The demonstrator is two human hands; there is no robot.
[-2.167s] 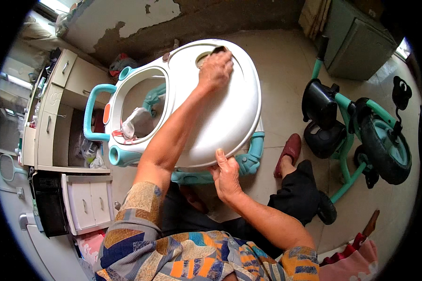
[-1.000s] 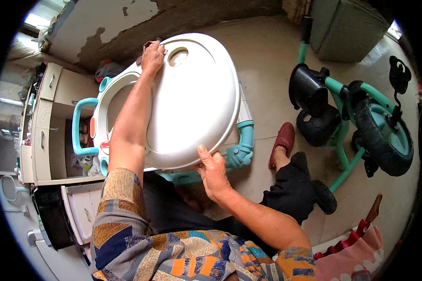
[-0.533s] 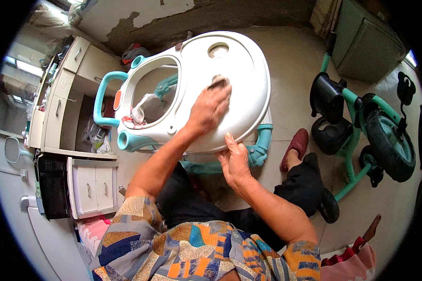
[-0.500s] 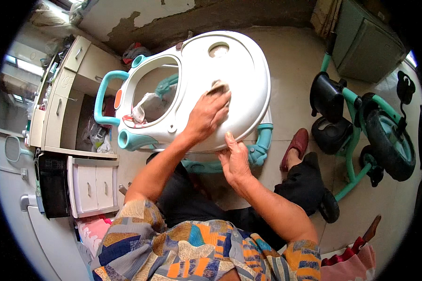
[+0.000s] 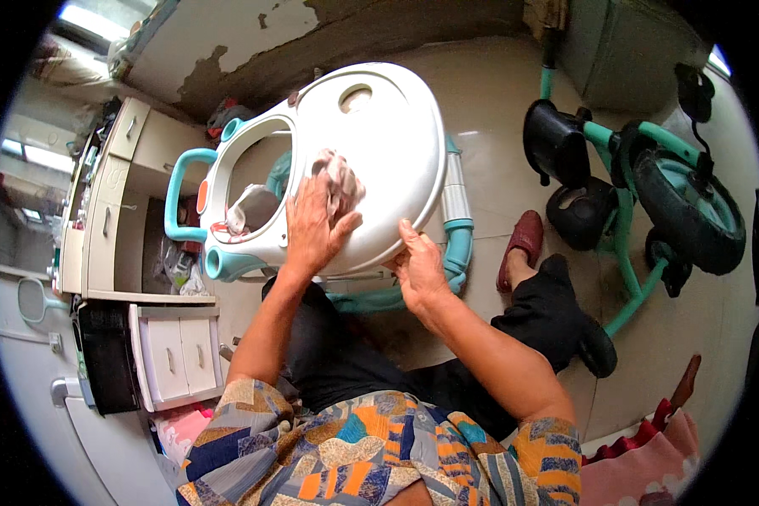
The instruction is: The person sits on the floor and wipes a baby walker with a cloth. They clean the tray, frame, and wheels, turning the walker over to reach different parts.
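Note:
In front of me stands a baby walker with a wide white tray [image 5: 401, 152], an oval opening and a teal push handle [image 5: 177, 192]. My left hand [image 5: 312, 228] presses a crumpled pale cloth [image 5: 341, 181] against the tray top, just beside the opening; its fingers are partly covered by the cloth. With thumb on top and fingers curled underneath, my right hand [image 5: 419, 266] grips the tray's near rim. Whitish fabric [image 5: 251, 209] hangs in the oval opening. Below the tray shows the walker's teal and white base frame [image 5: 457, 228].
On the right stands a teal child's tricycle [image 5: 637, 211] with black wheels. A cream cabinet [image 5: 103, 211] and a small white drawer unit [image 5: 177, 354] line the left. A grey cabinet [image 5: 637, 55] is at the back right. Pink cloth [image 5: 649, 464] lies at lower right.
My left hand has slid the cloth leftward across the tray toward the oval opening. My right hand stays on the rim. The walker sits slightly further left in view and looks more tilted.

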